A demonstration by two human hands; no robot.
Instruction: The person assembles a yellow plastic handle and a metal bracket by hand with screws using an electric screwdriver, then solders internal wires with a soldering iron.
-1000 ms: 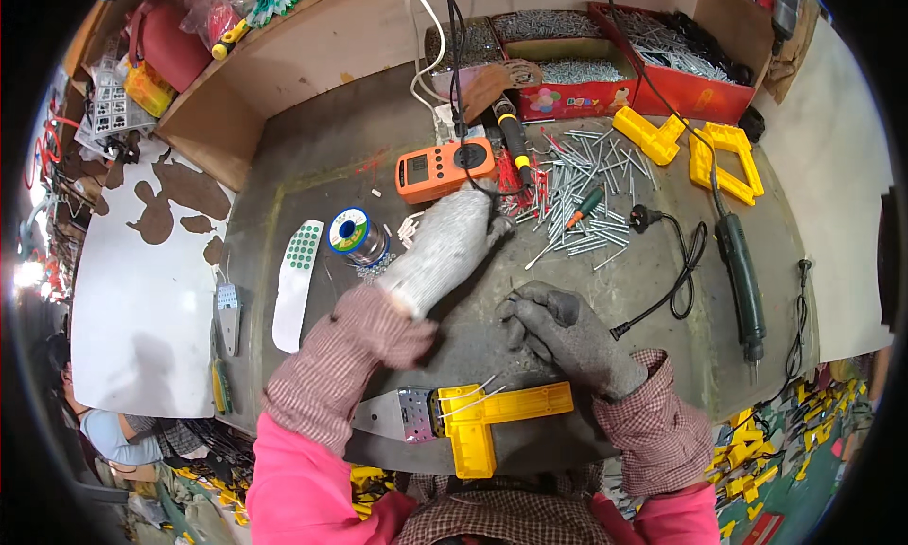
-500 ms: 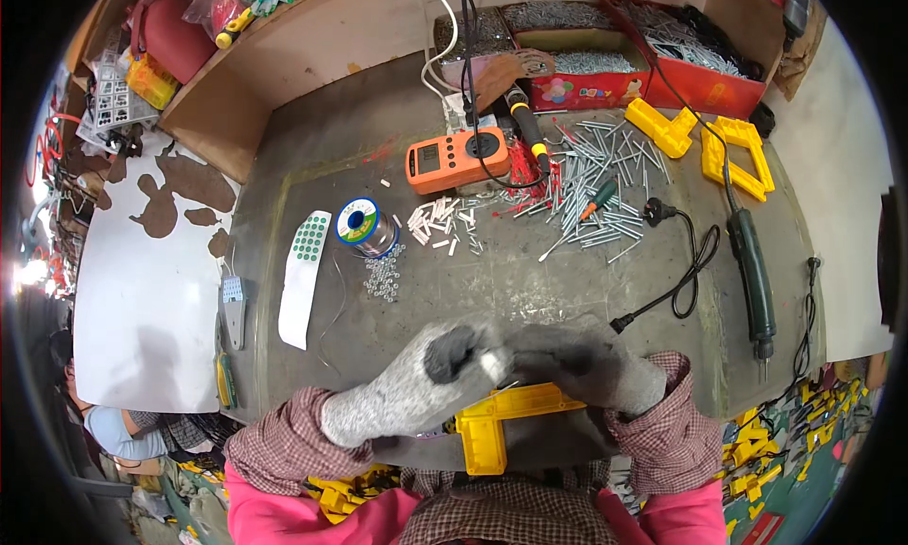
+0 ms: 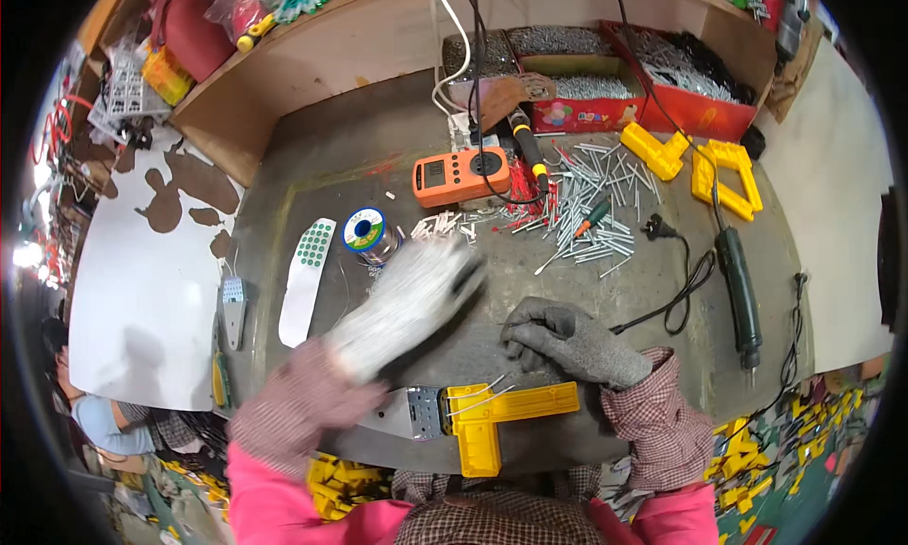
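My left hand [image 3: 416, 304], in a light grey glove, is smeared by motion. It reaches over the bench beside the solder spool [image 3: 371, 237], close to the small white pieces [image 3: 437, 226]; its fingers do not show clearly. My right hand [image 3: 572, 342], in a darker grey glove, hovers with thumb and fingertips pinched together. Whatever they hold, if anything, is too small to name. Below both hands, a yellow T-shaped plastic housing [image 3: 480, 445] lies at the bench's front edge. A grey metal plate with a blue-grey end [image 3: 427, 412] adjoins it, and two thin pale leads cross its top.
An orange meter [image 3: 445, 178] and a heap of metal rods [image 3: 605, 181] lie farther back, before red boxes [image 3: 695, 117] of small parts. An electric screwdriver [image 3: 740, 294] and black cord are at right. A green-dotted white sheet [image 3: 301, 299] lies left.
My hands were together above the yellow housing and have parted. The left has moved forward to the white pieces; the right stays close by, lower fingers curled. The housing's leads are now uncovered.
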